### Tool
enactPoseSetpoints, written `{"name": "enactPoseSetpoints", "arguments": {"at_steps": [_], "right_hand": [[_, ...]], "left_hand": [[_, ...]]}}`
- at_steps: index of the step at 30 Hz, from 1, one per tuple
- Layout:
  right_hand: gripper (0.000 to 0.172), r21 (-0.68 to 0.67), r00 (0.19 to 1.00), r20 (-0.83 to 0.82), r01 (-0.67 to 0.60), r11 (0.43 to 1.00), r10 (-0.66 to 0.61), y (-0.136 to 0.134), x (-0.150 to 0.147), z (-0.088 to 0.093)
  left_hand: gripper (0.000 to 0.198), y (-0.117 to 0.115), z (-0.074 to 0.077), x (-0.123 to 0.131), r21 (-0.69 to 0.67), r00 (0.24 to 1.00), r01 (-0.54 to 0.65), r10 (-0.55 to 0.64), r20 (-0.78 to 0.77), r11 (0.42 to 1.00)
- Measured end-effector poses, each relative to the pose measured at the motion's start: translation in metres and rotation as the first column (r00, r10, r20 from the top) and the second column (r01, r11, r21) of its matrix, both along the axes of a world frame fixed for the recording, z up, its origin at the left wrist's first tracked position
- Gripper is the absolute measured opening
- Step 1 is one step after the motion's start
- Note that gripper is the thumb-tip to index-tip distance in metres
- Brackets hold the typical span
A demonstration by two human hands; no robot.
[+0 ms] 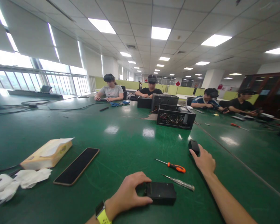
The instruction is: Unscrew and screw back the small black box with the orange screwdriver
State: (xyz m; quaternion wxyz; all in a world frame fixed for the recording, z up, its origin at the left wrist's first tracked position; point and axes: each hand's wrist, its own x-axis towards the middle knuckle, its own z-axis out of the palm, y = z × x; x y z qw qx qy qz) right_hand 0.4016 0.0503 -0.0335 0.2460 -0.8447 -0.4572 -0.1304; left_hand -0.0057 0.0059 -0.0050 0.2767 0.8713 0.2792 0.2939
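Observation:
On the green table, a black rectangular box lies close to me. The thumb and fingers of my left hand are closed around its left end. Farther out to the right, my right hand grips a smaller black block between thumb and fingers; its exact kind does not show. Between the two hands lie an orange-and-black screwdriver and, nearer me, a slim screwdriver with a transparent handle. Both point toward the left, apart from my hands.
To the left are a phone, a tissue pack, crumpled tissues and a white device. An open black computer case stands mid-table. Several people sit beyond. Another screwdriver lies far right.

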Motion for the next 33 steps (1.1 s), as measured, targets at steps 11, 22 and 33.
{"name": "enactPoseSetpoints", "arguments": {"at_steps": [11, 22, 33], "right_hand": [[0.05, 0.008, 0.995, -0.069, 0.075, 0.997, -0.074, -0.009, 0.027, -0.005], [0.061, 0.118, 0.979, -0.18, 0.12, 0.986, -0.098, -0.01, 0.05, -0.018], [0.063, 0.263, 0.925, -0.375, 0.164, 0.951, -0.055, -0.013, 0.066, -0.026]], "left_hand": [[0.048, 0.0, -0.002, 0.001, 0.0, 1.0, -0.009, 0.009, 0.008, 1.0], [0.046, -0.002, -0.002, -0.001, 0.006, 1.0, -0.004, 0.003, 0.006, 1.0], [0.046, -0.001, -0.002, 0.0, 0.012, 1.0, -0.004, 0.004, 0.004, 1.0]]}}
